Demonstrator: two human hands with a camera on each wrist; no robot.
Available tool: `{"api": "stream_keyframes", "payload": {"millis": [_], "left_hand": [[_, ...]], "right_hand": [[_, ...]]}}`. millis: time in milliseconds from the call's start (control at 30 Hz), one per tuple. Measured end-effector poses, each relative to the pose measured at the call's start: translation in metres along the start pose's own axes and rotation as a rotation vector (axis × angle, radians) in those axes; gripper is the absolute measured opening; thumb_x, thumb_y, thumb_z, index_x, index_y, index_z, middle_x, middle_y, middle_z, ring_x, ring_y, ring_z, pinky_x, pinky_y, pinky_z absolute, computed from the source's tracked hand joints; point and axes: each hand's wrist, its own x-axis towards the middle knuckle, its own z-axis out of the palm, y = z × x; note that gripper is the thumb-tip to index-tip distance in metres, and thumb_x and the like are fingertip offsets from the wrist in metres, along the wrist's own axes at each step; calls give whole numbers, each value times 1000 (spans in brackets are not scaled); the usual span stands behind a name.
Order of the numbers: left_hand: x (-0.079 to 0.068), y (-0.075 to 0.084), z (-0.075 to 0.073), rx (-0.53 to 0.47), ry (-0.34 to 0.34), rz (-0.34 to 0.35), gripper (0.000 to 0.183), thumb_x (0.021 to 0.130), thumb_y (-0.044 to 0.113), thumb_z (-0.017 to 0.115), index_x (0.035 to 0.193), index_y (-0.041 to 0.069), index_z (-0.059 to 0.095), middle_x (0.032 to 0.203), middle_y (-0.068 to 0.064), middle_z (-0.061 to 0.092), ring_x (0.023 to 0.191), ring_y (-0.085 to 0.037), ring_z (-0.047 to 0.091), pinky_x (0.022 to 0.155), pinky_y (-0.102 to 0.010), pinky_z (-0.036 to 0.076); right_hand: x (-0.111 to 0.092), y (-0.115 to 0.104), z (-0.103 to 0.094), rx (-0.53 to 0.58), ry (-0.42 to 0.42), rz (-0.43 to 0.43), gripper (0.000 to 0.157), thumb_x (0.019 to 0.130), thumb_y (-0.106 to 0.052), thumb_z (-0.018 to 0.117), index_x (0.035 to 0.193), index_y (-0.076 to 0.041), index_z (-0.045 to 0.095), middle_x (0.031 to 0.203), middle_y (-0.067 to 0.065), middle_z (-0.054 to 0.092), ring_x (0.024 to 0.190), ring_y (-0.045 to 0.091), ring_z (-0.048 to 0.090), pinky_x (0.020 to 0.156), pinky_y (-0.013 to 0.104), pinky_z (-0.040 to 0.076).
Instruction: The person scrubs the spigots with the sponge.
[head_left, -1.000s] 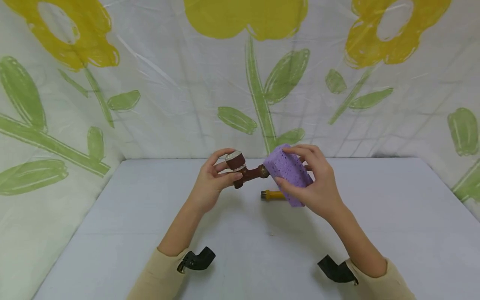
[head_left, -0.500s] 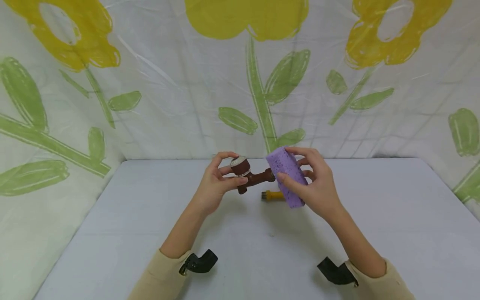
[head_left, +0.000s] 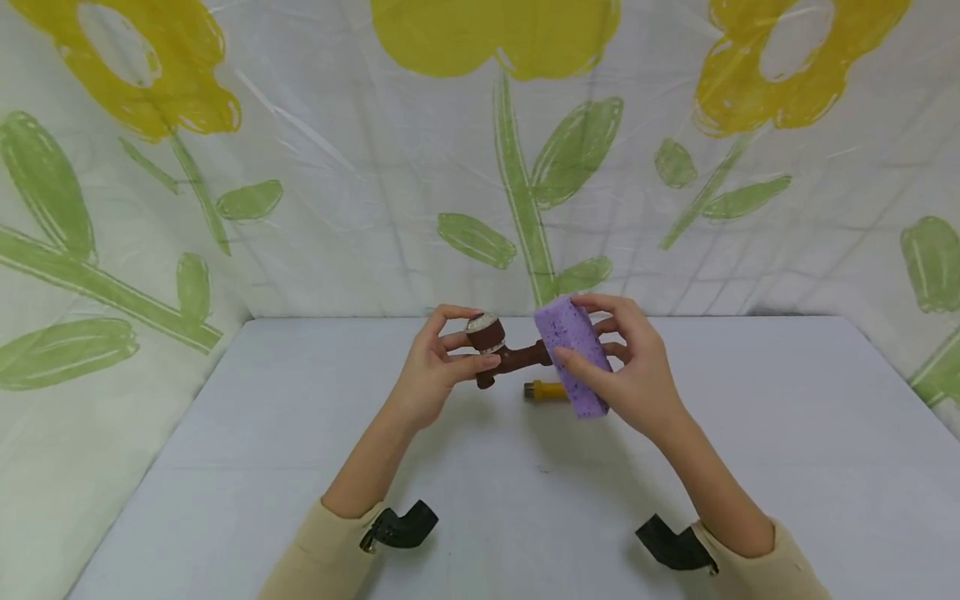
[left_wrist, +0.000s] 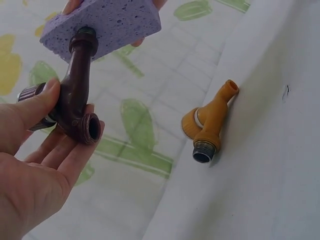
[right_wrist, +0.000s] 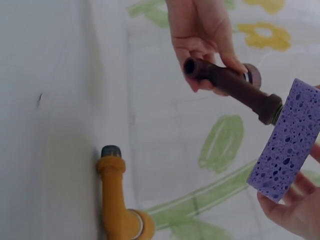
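Observation:
In the head view my left hand [head_left: 426, 379] grips a dark brown pipe valve [head_left: 517, 359] by its round-knobbed end, thumb in front and fingers behind. My right hand [head_left: 643, 379] holds a purple sponge [head_left: 573, 358], a pitted rectangular block, between thumb and fingers. Both are raised over the table. The valve's threaded end meets the sponge's face in the left wrist view, where the sponge [left_wrist: 112, 30] spans the top. From the right wrist, the brown valve [right_wrist: 237, 92] shows its hollow other end near the left palm.
A similar yellow valve [left_wrist: 212, 120] with a threaded grey end lies on the white table [head_left: 480, 517], partly behind the sponge in the head view. A white cloth backdrop [head_left: 337, 208] with painted flowers rises at the table's far edge.
My left hand has moved slightly right and down with the brown valve, whose end now lies behind the sponge in the head view. The sponge has tilted a little more upright.

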Motion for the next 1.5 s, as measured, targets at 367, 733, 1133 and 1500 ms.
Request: {"api": "stream_keyframes", "payload": {"millis": [367, 733, 1133, 1500], "left_hand": [[-1, 3, 10, -13, 20, -19, 46, 95, -17, 64, 126, 11, 45, 123, -27, 67, 84, -22, 76, 74, -34, 65], [-2, 3, 12, -94, 30, -38, 45, 97, -17, 61, 126, 14, 45, 130, -31, 63, 92, -29, 77, 83, -44, 67], [-2, 3, 10, -157, 10, -13, 45, 98, -17, 56, 124, 18, 44, 136, -31, 61, 94, -31, 77, 86, -44, 66], [-4, 3, 9, -204, -64, -32, 48, 99, -17, 53, 132, 16, 41, 140, -30, 56, 96, -30, 78, 85, -38, 65]], "right_hand": [[0, 4, 3, -246, 38, -98, 61, 79, -8, 90, 135, -8, 65, 129, 17, 56, 107, 27, 56, 78, 40, 58], [0, 4, 2, -364, 43, -160, 62, 75, -13, 92, 131, -8, 66, 130, 21, 52, 109, 37, 60, 74, 52, 61], [-1, 4, 4, -430, 47, -183, 64, 74, -12, 93, 132, -10, 65, 132, 20, 52, 109, 38, 56, 71, 49, 60], [-1, 4, 8, -384, 43, -193, 64, 75, -12, 95, 131, -9, 66, 133, 21, 51, 112, 39, 56, 76, 52, 60]]}}
